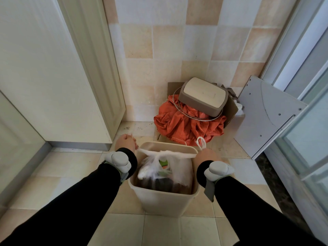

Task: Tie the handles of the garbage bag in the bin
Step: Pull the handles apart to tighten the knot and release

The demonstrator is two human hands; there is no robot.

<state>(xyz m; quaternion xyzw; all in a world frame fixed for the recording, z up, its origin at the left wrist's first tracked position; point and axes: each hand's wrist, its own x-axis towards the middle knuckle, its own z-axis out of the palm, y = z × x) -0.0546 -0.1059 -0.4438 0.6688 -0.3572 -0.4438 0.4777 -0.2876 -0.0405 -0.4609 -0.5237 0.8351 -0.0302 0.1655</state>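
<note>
A cream plastic bin [159,203] stands on the tiled floor between my arms. Inside it sits a translucent white garbage bag [159,167] full of rubbish. The bag's two handles are crossed into a twisted band [168,153] stretched taut across the bin's mouth. My left hand [125,142] is closed on the left handle end, left of the bin's rim. My right hand [205,156] grips the right handle, and its loop [201,142] sticks up above my fist. Both wrists carry grey-white trackers over black sleeves.
Behind the bin lies crumpled orange cloth [188,125] with a wire ring and a brown-and-cream bin lid [204,96] on top. A grey board [266,118] leans at the right by a glass door. A white cabinet [53,86] stands left; a tiled wall is behind.
</note>
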